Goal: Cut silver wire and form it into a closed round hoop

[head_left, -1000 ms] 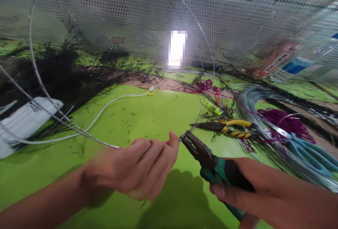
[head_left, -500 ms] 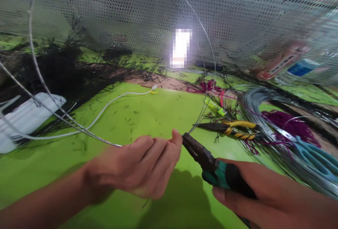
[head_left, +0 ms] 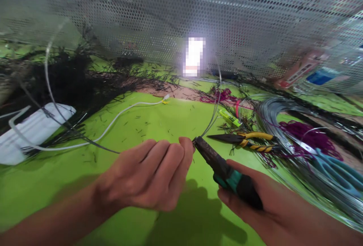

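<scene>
Closed in a fist, my left hand [head_left: 153, 174] grips a thin metal wire [head_left: 106, 149] that runs out past the wrist to the left and loops upward. More wire leaves the fingertips and rises to the right. My right hand [head_left: 266, 204] is wrapped around green-and-black pliers [head_left: 221, 170]. The pliers' jaws touch or nearly touch the wire right beside my left thumb and finger; the exact bite is too small to make out. Yellow-and-black needle-nose pliers [head_left: 246, 139] lie just beyond the jaws.
On the right lie a coil of wire [head_left: 272, 109], purple thread [head_left: 309, 134] and blue-handled scissors [head_left: 337, 170]. A lime-green cutter [head_left: 229, 118] sits nearby. To the left are a white power strip [head_left: 39, 128], a white cable [head_left: 119, 111] and black bristles [head_left: 56, 75]. Behind stands perforated metal [head_left: 141, 15].
The wire loops have shifted and swung, the left one moving rightward. My right hand and the pliers have moved slightly left. Both hands keep their grip.
</scene>
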`<state>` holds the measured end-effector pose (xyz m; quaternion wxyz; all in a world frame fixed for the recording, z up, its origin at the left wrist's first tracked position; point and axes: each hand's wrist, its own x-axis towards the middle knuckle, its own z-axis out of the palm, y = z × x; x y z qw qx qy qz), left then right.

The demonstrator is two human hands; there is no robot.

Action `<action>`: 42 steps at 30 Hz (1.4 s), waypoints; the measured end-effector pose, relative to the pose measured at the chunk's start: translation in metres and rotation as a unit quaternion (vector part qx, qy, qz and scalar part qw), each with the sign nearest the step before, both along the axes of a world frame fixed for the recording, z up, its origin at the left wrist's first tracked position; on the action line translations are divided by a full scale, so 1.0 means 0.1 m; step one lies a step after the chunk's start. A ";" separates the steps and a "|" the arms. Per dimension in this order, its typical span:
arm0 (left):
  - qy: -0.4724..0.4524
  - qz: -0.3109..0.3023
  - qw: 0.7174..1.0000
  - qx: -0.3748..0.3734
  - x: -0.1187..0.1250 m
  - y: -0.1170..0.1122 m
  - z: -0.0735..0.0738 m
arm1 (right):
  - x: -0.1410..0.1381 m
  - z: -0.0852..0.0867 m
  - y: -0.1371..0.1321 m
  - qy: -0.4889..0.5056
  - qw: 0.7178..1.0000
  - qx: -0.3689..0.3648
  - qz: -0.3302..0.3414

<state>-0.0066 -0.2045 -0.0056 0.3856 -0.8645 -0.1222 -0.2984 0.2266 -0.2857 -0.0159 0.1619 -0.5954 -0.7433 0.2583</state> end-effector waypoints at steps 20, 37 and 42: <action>-0.016 -0.016 0.991 0.129 0.06 -0.38 0.65 | 0.02 0.40 -0.12 0.153 0.987 -0.025 0.030; -0.076 0.010 0.994 0.076 0.06 -0.37 0.51 | 0.17 0.24 -0.13 0.000 0.997 0.054 0.051; -0.092 0.025 0.995 -0.037 0.02 -0.06 0.15 | 0.26 -0.16 -0.03 -0.171 0.961 0.200 0.089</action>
